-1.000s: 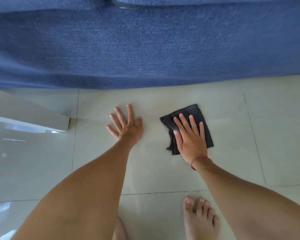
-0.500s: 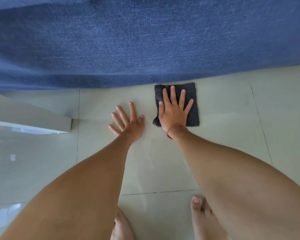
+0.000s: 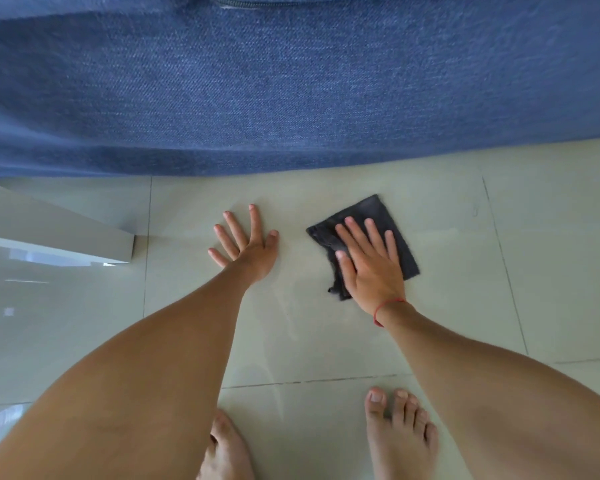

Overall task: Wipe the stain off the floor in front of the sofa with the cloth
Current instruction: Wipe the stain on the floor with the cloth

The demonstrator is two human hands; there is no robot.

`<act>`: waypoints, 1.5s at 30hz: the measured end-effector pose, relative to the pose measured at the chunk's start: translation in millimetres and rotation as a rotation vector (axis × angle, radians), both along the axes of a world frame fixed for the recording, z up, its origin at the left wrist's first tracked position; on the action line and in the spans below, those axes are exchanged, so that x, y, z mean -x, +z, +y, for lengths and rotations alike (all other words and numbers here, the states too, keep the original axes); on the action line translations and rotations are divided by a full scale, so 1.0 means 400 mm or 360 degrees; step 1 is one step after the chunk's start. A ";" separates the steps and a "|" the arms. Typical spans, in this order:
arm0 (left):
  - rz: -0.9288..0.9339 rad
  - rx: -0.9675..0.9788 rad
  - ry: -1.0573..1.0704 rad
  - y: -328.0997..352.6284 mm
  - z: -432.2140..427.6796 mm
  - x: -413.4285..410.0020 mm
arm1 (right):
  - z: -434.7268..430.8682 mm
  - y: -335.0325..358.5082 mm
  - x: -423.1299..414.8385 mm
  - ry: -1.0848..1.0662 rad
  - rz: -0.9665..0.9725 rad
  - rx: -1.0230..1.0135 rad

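Note:
A dark grey cloth (image 3: 378, 216) lies flat on the pale tiled floor (image 3: 447, 244) in front of the blue sofa (image 3: 291, 91). My right hand (image 3: 369, 261) presses flat on the cloth with its fingers spread; a red string sits at the wrist. To its left, my left hand (image 3: 248, 242) rests palm down on the bare tile, fingers apart, holding nothing. I cannot make out a distinct stain; faint wet streaks show on the tile below the hands.
A white low table corner (image 3: 94, 240) juts in at the left. My bare feet (image 3: 400, 434) stand on the tiles at the bottom. The sofa front fills the whole upper half of the view.
My right hand has dragged the cloth back from the sofa's edge, toward me and to the right. The left hand has stayed planted in the same place.

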State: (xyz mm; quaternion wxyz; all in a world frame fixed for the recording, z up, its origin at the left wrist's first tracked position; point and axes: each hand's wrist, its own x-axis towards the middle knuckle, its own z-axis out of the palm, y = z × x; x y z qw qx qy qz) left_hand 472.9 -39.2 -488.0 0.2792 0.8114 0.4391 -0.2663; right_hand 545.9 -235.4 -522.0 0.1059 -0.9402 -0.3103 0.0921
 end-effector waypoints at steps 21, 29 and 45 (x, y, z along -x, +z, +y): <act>0.0073 0.0078 0.0042 0.015 0.002 -0.017 | 0.237 0.007 -0.010 0.0003 0.0158 0.0064; -0.0154 -0.0425 -0.0067 -0.003 0.042 0.114 | -0.022 0.014 -0.028 -0.0134 0.0123 0.0109; -0.0023 -0.0181 0.0112 -0.023 0.102 0.171 | 0.346 0.020 0.020 -0.0176 0.0158 0.0113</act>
